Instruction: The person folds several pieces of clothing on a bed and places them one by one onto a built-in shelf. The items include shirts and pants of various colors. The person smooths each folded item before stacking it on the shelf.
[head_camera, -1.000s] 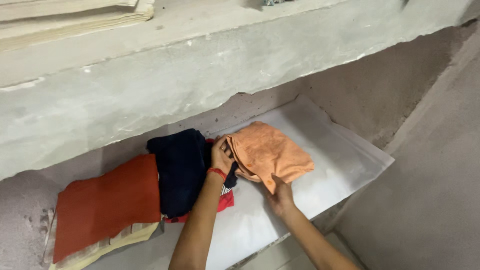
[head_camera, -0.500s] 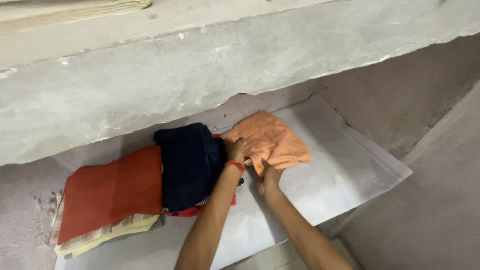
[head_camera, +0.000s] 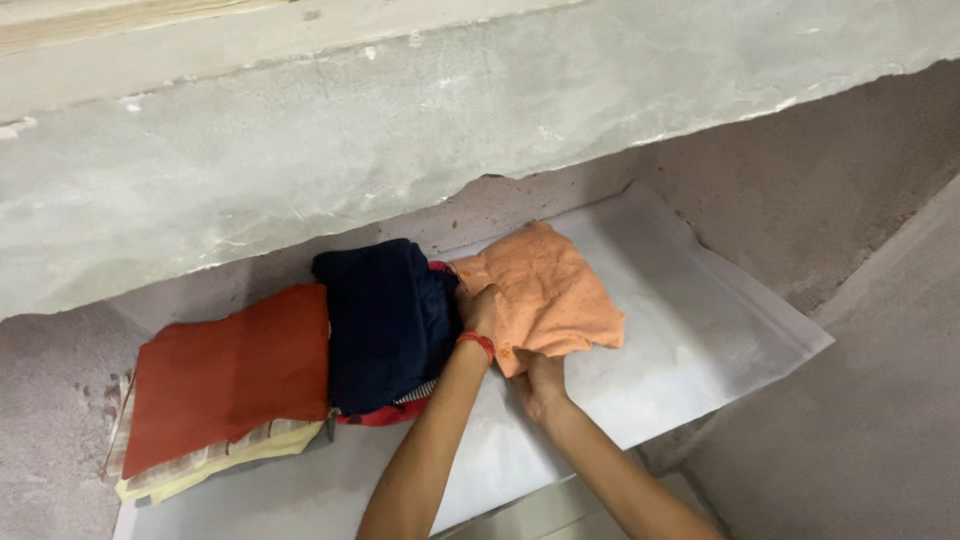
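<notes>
Grey concrete shelf (head_camera: 300, 180), white paper liner (head_camera: 700, 340) below. Orange cloth (head_camera: 545, 290) lies folded on the liner, touching the navy pile (head_camera: 385, 320); long axis runs back-left to front-right. Left hand (head_camera: 480, 310) grips its left edge, right hand (head_camera: 540, 385) pinches the front corner. Risk: tugging likely unfolds it or topples the pile.

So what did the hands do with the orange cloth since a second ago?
Both hands pushed the orange cloth left, up against the dark blue pile. The left hand kept to its left edge; the right hand slid from its right side to its near edge. The red folded stack, the blue pile and the white sheet stayed put.
</notes>
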